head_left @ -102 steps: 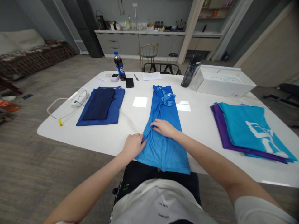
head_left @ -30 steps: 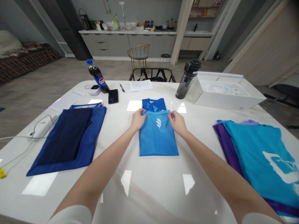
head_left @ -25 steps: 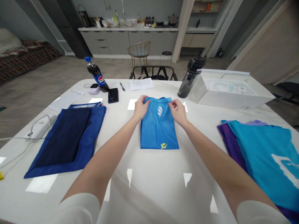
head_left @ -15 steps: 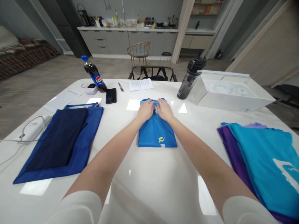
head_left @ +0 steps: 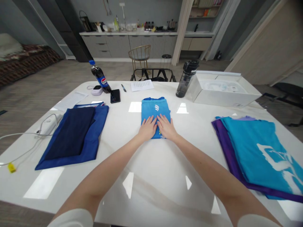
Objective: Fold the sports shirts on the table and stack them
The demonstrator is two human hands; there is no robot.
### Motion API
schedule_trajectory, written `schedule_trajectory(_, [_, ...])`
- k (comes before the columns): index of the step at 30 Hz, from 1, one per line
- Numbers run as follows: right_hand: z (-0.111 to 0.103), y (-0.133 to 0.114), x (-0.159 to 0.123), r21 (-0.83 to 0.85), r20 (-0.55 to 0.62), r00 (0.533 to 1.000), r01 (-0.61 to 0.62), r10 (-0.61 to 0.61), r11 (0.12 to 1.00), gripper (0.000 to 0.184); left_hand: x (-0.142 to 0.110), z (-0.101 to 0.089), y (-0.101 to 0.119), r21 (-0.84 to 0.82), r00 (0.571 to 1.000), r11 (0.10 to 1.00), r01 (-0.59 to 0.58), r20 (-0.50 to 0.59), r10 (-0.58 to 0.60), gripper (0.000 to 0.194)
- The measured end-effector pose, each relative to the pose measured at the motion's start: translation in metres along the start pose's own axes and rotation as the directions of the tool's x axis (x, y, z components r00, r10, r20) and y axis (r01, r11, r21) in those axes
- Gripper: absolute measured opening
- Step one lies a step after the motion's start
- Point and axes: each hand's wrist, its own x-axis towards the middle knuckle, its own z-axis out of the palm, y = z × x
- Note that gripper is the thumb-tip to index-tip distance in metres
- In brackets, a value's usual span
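From where I stand, the person's left hand (head_left: 148, 128) and right hand (head_left: 166, 127) lie flat and open, side by side, palms down on the near end of a folded blue T-shirt (head_left: 155, 110), not gripping it. The shirt sits squarely mid-table on a white table (head_left: 161, 164), a small yellow print just showing between the hands. To its left lies a navy cloth on a larger blue garment (head_left: 93, 135); to its right, a teal shirt (head_left: 251, 151) tops a purple one (head_left: 227, 145). Beyond stand a Pepsi bottle (head_left: 100, 78), a black phone (head_left: 115, 96), a dark water bottle (head_left: 187, 83) and a white box (head_left: 220, 90).
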Motion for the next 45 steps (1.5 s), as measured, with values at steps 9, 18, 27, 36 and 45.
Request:
schedule_trajectory(9, [-0.018, 0.007, -0.088, -0.095, -0.083, 0.973, -0.223, 0.215, 0.97, 0.062, -0.086, -0.023, -0.006, 0.119, 0.99, 0.983, 0.141, -0.028, -0.138, 0.066])
schedule_trajectory(18, [-0.048, -0.016, -0.142, -0.086, 0.179, 0.919, -0.341, 0.351, 0.936, 0.035, -0.126, -0.037, 0.017, -0.07, 0.973, 0.976, 0.207, 0.123, -0.197, 0.026])
schedule_trajectory(27, [-0.091, -0.005, -0.276, 0.158, 0.679, 0.73, -0.25, 0.079, 0.955, 0.049, -0.248, -0.068, 0.041, -0.323, 0.837, 0.944, 0.066, 0.532, 0.123, 0.013])
schedule_trajectory(36, [-0.06, 0.027, -0.107, 0.185, 0.103, 0.958, -0.282, 0.266, 0.942, 0.075, -0.061, -0.052, 0.016, 0.076, 0.964, 0.973, 0.217, 0.142, -0.226, 0.067])
schedule_trajectory(45, [-0.055, 0.019, -0.113, 0.171, 0.14, 0.953, -0.289, 0.267, 0.942, 0.028, -0.048, -0.052, 0.023, -0.028, 0.954, 0.985, 0.169, 0.254, -0.156, 0.023])
